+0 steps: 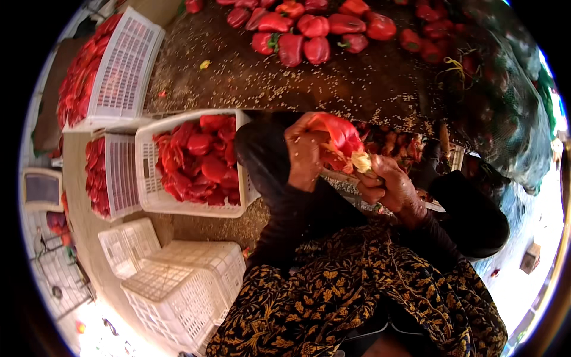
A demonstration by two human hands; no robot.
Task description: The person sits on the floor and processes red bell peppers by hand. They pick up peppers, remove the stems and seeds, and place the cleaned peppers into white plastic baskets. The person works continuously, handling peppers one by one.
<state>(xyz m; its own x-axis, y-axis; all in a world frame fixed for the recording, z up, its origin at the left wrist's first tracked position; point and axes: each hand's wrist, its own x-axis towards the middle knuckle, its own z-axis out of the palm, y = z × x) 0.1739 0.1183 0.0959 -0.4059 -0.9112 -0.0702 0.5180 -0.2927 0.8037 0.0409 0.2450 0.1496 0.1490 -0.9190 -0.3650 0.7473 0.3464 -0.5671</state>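
Observation:
In front of my lap, my left hand (306,152) is closed around a red bell pepper (344,132), which looks cut open. At the pepper's lower right end a pale yellow seed core (361,161) shows. My right hand (391,185) is closed, its thumb and fingers pinching at this core. Below the right wrist a thin light strip (434,206) shows; I cannot tell whether it is a blade. Under both hands, red and pale pepper scraps (395,144) are partly hidden.
A white crate (247,178) of cut red peppers stands left of my knee. More filled crates (128,65) and stacked white crates (184,285) are farther left. Whole red peppers (315,50) lie on the seed-strewn brown surface (232,77) ahead. A green net sack (505,107) bulges at right.

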